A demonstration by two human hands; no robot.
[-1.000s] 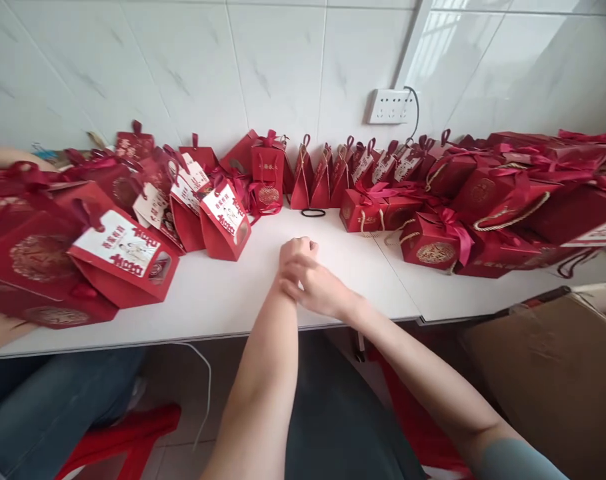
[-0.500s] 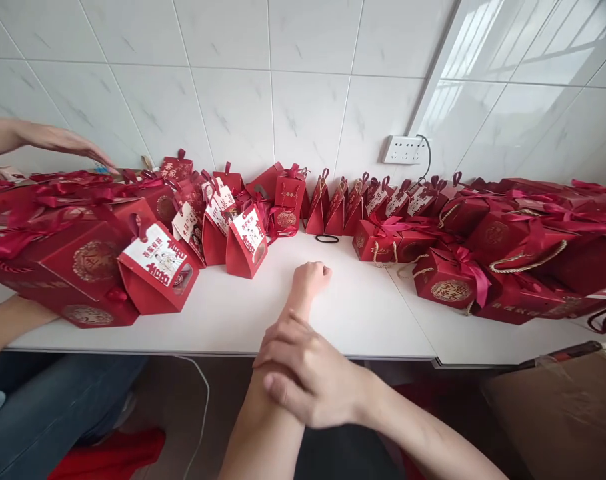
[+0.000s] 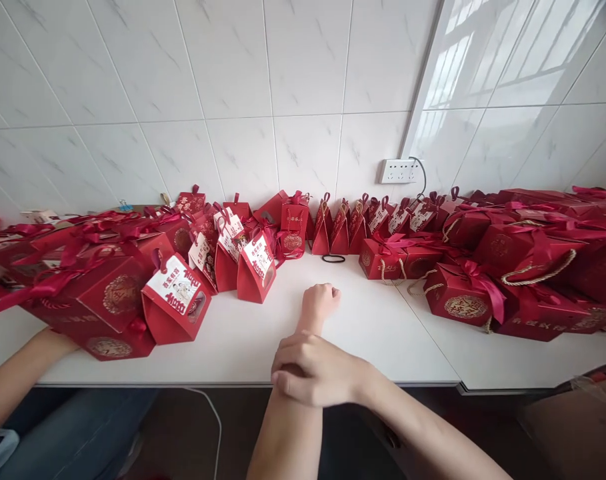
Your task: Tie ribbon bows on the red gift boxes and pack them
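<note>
Glossy white tiles with grey veining cover the wall point(image 3: 233, 80) behind a smooth white table point(image 3: 383, 347). On it, large red cardboard boxes point(image 3: 465, 300) with angled sides, gold medallions, shiny ribbon bows and twisted rope handles are heaped to the right, and similar ones to the left, where another person's forearm point(image 3: 27, 367) reaches behind a big box, its hand hidden. Smaller peaked boxes point(image 3: 155, 320) with white printed cards stand beside that heap, and slim triangular ones point(image 3: 340, 237) line up near the wall. The bare left forearm point(image 3: 290, 433) extends over the table's front edge, and the right hand point(image 3: 315, 373) lies across it, fingers bent around it. The left hand point(image 3: 320, 303) is curled into a fist, its palm out of sight; just beyond lies a thin black loop point(image 3: 333, 261).
</note>
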